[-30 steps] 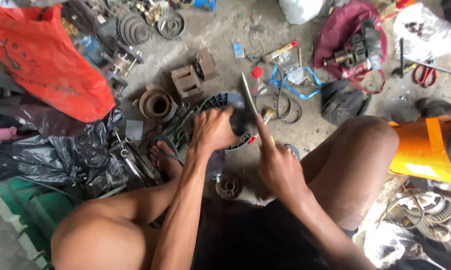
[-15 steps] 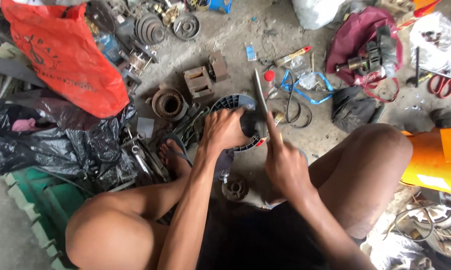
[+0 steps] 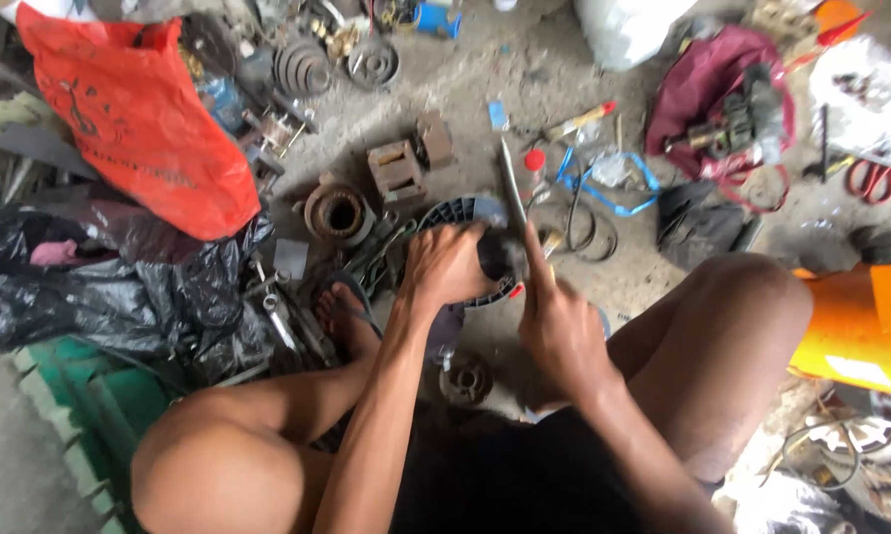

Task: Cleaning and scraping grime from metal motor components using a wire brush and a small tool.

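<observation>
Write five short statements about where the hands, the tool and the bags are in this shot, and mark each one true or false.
1. The left hand rests on the round grey ribbed part. True.
2. The right hand holds a long thin metal tool that points away from the person. True.
3. The red plastic bag lies at the right edge of the picture. False: it lies at the upper left, above the black plastic bag.
4. Both hands are empty and in the person's lap. False: both are out over the floor, at the part.
5. A bare foot in a sandal is left of the left hand. True.
</observation>
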